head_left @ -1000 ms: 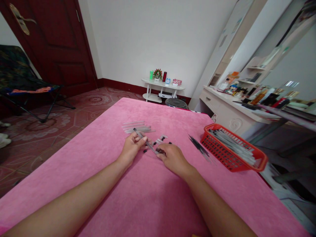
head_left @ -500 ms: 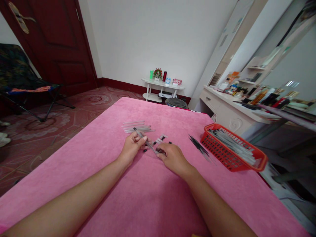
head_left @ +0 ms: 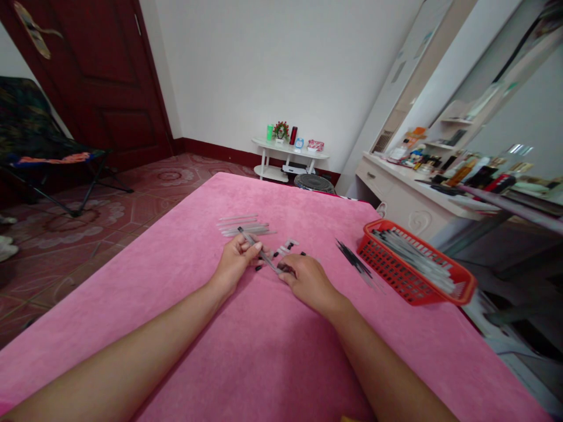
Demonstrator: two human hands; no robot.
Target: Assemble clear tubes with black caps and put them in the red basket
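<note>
A slim grey pen [head_left: 266,257] with a dark upper end slants between my two hands above the pink cloth. My left hand [head_left: 240,258] is closed on its upper part, thumb along the barrel. At the lower end, the fingers of my right hand [head_left: 305,278] pinch the pen; its very tip is partly hidden by them. Small clear and black pen caps [head_left: 285,247] lie scattered just beyond and between the hands. Behind my left hand, several clear pen barrels [head_left: 246,227] rest side by side. Several thin dark refills [head_left: 354,259] lie to the right of my right hand.
A red plastic basket [head_left: 396,275] filled with grey-white pen pieces stands at the table's right edge. The pink cloth [head_left: 246,351] covers the table. Beyond are a white dresser [head_left: 396,187] with bottles, a small white shelf [head_left: 290,149] and a folding chair [head_left: 48,140].
</note>
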